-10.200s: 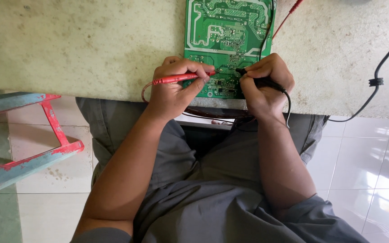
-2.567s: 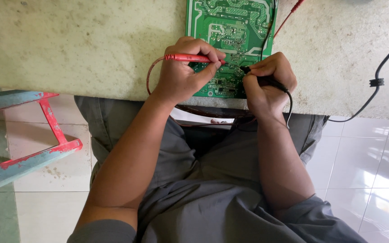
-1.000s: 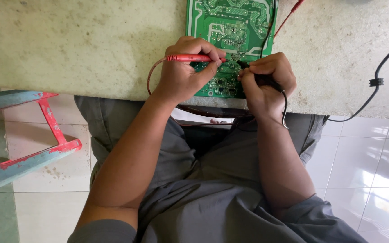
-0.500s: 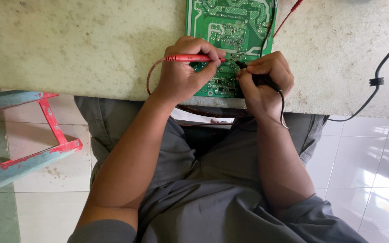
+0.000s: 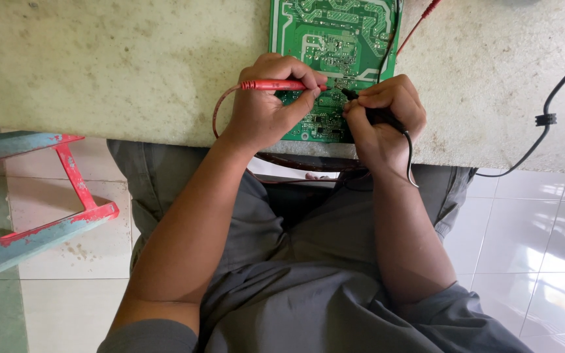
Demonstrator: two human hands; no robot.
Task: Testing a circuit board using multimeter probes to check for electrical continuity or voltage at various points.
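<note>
Two probes [image 5: 276, 85] between fingers [image 5: 295, 108]

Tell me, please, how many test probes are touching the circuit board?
2: the red probe in the left hand, and the black probe in the right hand, both tips on the green circuit board.

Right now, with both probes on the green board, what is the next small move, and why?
Probably shift the red probe in the left hand slightly to a neighbouring solder point. Its tip and the black probe in the right hand nearly meet on the circuit board, so keep them apart.
</note>
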